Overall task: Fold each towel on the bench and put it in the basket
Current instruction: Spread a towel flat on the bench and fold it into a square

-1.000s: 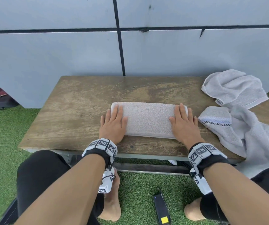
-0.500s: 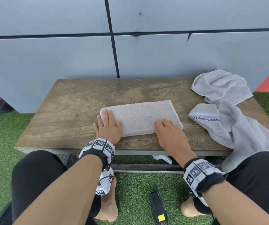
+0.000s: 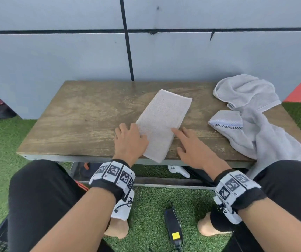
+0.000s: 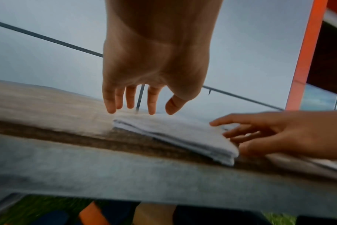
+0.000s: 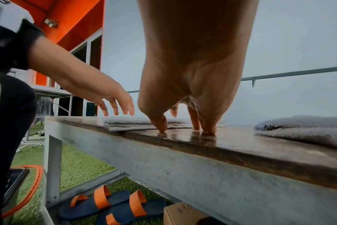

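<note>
The wooden surface (image 3: 77,122) carries everything: a heap of unfolded grey towels (image 3: 251,117) lies at its right end, well apart from the folded towel (image 3: 161,122), which lies slanted near the front edge, one corner reaching that edge. It seems placed so for one more fold across its length, though this is only my judgement. The left hand (image 3: 129,140) hovers just above the towel's left side with fingers straight and spread, holding nothing; the left wrist view shows a gap under its fingertips (image 4: 151,111), which the head view does not reveal. The right hand (image 3: 191,150) is also spread and holds nothing; in the right wrist view its thumb and fingertips (image 5: 208,129) press on the bare wood just beside the towel, while the forefinger reaches onto the cloth. The wrist views also show the stacked layers of the fold. No basket is visible in any view.
</note>
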Demonstrator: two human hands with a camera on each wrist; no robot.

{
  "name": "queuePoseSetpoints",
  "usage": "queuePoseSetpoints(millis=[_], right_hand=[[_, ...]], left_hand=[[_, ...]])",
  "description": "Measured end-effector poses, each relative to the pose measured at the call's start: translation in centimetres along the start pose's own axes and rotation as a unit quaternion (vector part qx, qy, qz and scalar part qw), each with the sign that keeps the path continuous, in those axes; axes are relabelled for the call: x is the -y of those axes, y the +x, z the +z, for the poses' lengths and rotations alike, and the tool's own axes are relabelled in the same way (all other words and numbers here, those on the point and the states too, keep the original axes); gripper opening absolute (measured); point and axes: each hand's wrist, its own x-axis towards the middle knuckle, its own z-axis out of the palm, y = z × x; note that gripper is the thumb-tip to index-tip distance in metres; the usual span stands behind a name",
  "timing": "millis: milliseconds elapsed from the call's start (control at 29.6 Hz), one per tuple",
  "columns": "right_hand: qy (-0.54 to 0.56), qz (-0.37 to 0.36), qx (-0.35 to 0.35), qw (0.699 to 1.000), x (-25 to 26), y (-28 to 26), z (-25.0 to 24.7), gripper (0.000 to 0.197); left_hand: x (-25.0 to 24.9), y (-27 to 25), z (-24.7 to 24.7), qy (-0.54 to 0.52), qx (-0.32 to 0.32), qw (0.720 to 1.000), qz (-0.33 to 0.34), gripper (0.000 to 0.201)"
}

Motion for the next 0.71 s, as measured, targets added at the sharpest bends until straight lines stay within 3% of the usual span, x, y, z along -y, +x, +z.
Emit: queuePoseSetpoints(millis=[101, 236, 337, 472, 607, 709], right_hand=[[0.003, -0.014, -0.004, 1.000, 0.0, -0.9, 0.7, 0.068], [-0.038, -0.027, -0.002, 0.999, 0.1, -1.7, 1.5, 0.079], [-0.076, -0.040, 0.001, 0.996, -0.1, -1.9, 2.0, 0.086], [-0.100, -0.039, 0.008, 0.994, -0.2, -2.0, 2.5, 0.103], [-0.087, -0.035, -0.028, 0.995, 0.2, -2.2, 2.5, 0.083], [-0.055, -0.035, -0.040, 0.997, 0.3, -2.2, 2.6, 0.067]], left_hand=[[1.0, -1.1, 1.3, -0.013, -0.001, 0.999, 0.041, 0.030], [1.1, -2.1, 1.5, -0.143, 0.013, 0.986, 0.087, 0.018], [1.2, -1.8, 1.2, -0.229, 0.040, 0.971, 0.058, 0.018], [1.4, -1.4, 1.0, -0.244, 0.064, 0.967, 0.035, 0.022], [1.1, -1.3, 1.1, -0.278, 0.067, 0.958, 0.010, 0.031], [1.6, -1.1, 1.2, -0.266, 0.084, 0.960, 0.030, 0.032]])
